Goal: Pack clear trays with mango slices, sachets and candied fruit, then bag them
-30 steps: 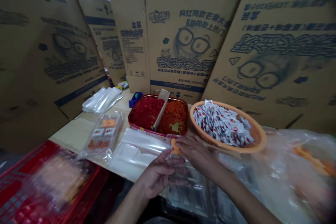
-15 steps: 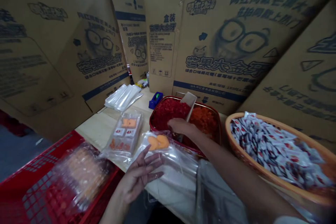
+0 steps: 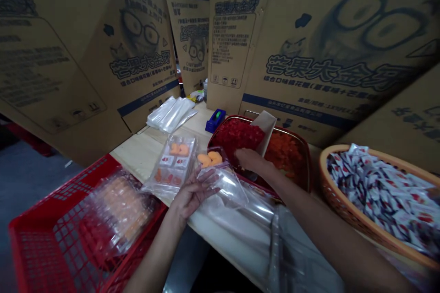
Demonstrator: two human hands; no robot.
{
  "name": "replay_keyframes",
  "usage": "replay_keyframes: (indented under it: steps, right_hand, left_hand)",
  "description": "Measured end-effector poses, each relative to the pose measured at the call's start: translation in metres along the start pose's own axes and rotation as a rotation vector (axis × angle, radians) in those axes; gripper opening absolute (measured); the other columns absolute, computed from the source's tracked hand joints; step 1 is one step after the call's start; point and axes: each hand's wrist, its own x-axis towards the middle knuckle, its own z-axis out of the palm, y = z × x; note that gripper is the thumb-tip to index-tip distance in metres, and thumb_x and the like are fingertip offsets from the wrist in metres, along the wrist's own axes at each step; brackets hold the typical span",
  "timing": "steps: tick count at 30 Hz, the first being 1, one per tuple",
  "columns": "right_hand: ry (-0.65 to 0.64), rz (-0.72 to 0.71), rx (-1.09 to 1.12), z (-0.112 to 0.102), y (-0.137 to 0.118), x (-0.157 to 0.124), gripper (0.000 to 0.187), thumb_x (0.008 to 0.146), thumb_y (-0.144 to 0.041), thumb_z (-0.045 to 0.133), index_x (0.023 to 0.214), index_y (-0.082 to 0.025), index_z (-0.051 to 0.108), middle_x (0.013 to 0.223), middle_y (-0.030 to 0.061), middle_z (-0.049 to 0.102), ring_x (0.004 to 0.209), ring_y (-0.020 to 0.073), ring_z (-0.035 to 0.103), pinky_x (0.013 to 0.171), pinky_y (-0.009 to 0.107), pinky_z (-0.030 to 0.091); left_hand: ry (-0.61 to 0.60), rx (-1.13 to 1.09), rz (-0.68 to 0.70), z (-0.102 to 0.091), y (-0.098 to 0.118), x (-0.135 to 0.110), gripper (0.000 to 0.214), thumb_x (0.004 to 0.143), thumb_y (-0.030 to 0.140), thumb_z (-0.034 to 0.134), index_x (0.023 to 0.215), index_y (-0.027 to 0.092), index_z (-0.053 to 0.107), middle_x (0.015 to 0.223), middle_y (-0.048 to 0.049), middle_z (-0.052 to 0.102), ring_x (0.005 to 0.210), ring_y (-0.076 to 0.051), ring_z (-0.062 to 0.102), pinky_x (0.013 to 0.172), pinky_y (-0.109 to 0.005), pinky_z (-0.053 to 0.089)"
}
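My left hand (image 3: 194, 193) is at the near edge of a clear plastic tray (image 3: 233, 187), its fingers bent over the rim. Two orange candy pieces (image 3: 209, 159) lie in the tray's far compartment. My right hand (image 3: 249, 159) dips into a red bin (image 3: 308, 178), its fingers curled down among red candy pieces (image 3: 237, 133). Its fingertips are hidden there. A pale divider (image 3: 265, 130) parts the red pieces from orange-red ones (image 3: 283, 151). Left of the tray lies a filled clear pack (image 3: 173, 160) with orange, white and reddish sweets in compartments.
An orange basket (image 3: 325, 165) of small wrapped sachets stands on the right. A red crate (image 3: 37, 224) at lower left holds bagged packs (image 3: 120, 206). Plastic bags (image 3: 172, 114) and a blue tape dispenser (image 3: 216, 120) lie behind. Tall cardboard boxes (image 3: 295, 96) wall the back.
My left hand has come up to the clear tray, which has shifted away from me. My right hand stays in the red candy pieces. The whole view has tilted down.
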Motion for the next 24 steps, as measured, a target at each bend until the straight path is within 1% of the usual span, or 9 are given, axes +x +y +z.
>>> replay_keyframes:
  steps: [4, 7, 10, 12, 14, 16, 18, 21, 24]
  right_hand:
    - [0.142, -0.001, 0.078, -0.019, -0.003, -0.024, 0.021, 0.078, -0.013, 0.046, 0.091, -0.015, 0.062, 0.096, 0.0100, 0.065, 0.088, 0.0183, 0.060, 0.072, 0.025, 0.041]
    - [0.187, -0.137, 0.362, -0.028, -0.015, -0.052, 0.017, 0.080, -0.020, 0.048, 0.089, -0.018, 0.062, 0.090, 0.0028, 0.066, 0.079, 0.0134, 0.059, 0.068, 0.021, 0.042]
    - [0.106, -0.303, 0.585, -0.024, -0.033, -0.076, 0.016, 0.079, -0.019, 0.049, 0.082, -0.018, 0.064, 0.082, 0.0006, 0.065, 0.073, 0.0118, 0.058, 0.065, 0.020, 0.042]
    - [0.089, -0.344, 0.616, -0.017, -0.042, -0.084, 0.017, 0.079, -0.018, 0.048, 0.079, -0.018, 0.065, 0.077, 0.0006, 0.065, 0.071, 0.0117, 0.058, 0.064, 0.021, 0.041]
    - [0.128, -0.339, 0.628, -0.011, -0.045, -0.088, 0.017, 0.079, -0.018, 0.049, 0.078, -0.017, 0.065, 0.077, 0.0010, 0.064, 0.071, 0.0118, 0.058, 0.065, 0.021, 0.041]
    - [0.199, -0.276, 0.640, -0.008, -0.043, -0.091, 0.015, 0.079, -0.021, 0.050, 0.079, -0.018, 0.065, 0.078, 0.0015, 0.064, 0.071, 0.0122, 0.058, 0.066, 0.022, 0.041]
    - [0.293, -0.161, 0.647, -0.009, -0.033, -0.098, 0.014, 0.078, -0.023, 0.050, 0.079, -0.019, 0.063, 0.079, 0.0014, 0.065, 0.071, 0.0125, 0.058, 0.065, 0.022, 0.041]
    - [0.401, 0.069, 0.591, -0.010, -0.003, -0.111, 0.010, 0.076, -0.022, 0.051, 0.076, -0.020, 0.061, 0.075, 0.0004, 0.064, 0.066, 0.0126, 0.057, 0.061, 0.023, 0.040]
    - [0.455, 0.287, 0.502, -0.004, 0.030, -0.119, 0.007, 0.072, -0.019, 0.051, 0.073, -0.020, 0.059, 0.067, -0.0007, 0.062, 0.060, 0.0126, 0.054, 0.056, 0.023, 0.038]
  left_hand:
    - [0.017, 0.034, 0.007, 0.006, 0.002, 0.004, 0.057, 0.067, -0.003, 0.054, 0.117, 0.025, 0.047, 0.120, -0.0056, 0.057, 0.116, -0.026, 0.048, 0.095, -0.048, 0.037]
    - [0.019, 0.070, -0.004, 0.011, 0.004, 0.006, 0.058, 0.067, -0.002, 0.053, 0.117, 0.026, 0.048, 0.117, -0.0037, 0.059, 0.114, -0.026, 0.050, 0.095, -0.047, 0.038]
    - [0.021, 0.078, -0.003, 0.013, 0.004, 0.008, 0.058, 0.067, -0.003, 0.053, 0.116, 0.027, 0.049, 0.115, -0.0018, 0.061, 0.113, -0.025, 0.051, 0.094, -0.045, 0.039]
    - [0.025, 0.088, 0.002, 0.013, 0.003, 0.009, 0.058, 0.067, -0.003, 0.053, 0.116, 0.027, 0.049, 0.114, -0.0011, 0.061, 0.112, -0.025, 0.051, 0.093, -0.044, 0.041]
    - [0.026, 0.098, 0.000, 0.014, 0.002, 0.009, 0.056, 0.067, -0.002, 0.054, 0.115, 0.026, 0.049, 0.112, -0.0008, 0.062, 0.112, -0.025, 0.051, 0.093, -0.043, 0.041]
    - [0.031, 0.101, 0.001, 0.014, 0.001, 0.008, 0.055, 0.067, -0.001, 0.054, 0.115, 0.025, 0.049, 0.109, -0.0007, 0.063, 0.113, -0.025, 0.051, 0.093, -0.042, 0.041]
    - [0.033, 0.100, -0.002, 0.015, 0.001, 0.006, 0.054, 0.067, -0.001, 0.055, 0.114, 0.025, 0.049, 0.110, -0.0011, 0.063, 0.113, -0.025, 0.051, 0.094, -0.043, 0.041]
    - [0.029, 0.097, -0.011, 0.017, 0.003, 0.001, 0.051, 0.067, -0.001, 0.055, 0.112, 0.023, 0.050, 0.116, -0.0027, 0.060, 0.113, -0.025, 0.050, 0.095, -0.044, 0.040]
    - [0.042, 0.101, -0.003, 0.018, 0.004, -0.002, 0.048, 0.068, 0.000, 0.055, 0.110, 0.022, 0.051, 0.117, -0.0037, 0.059, 0.113, -0.025, 0.051, 0.096, -0.044, 0.039]
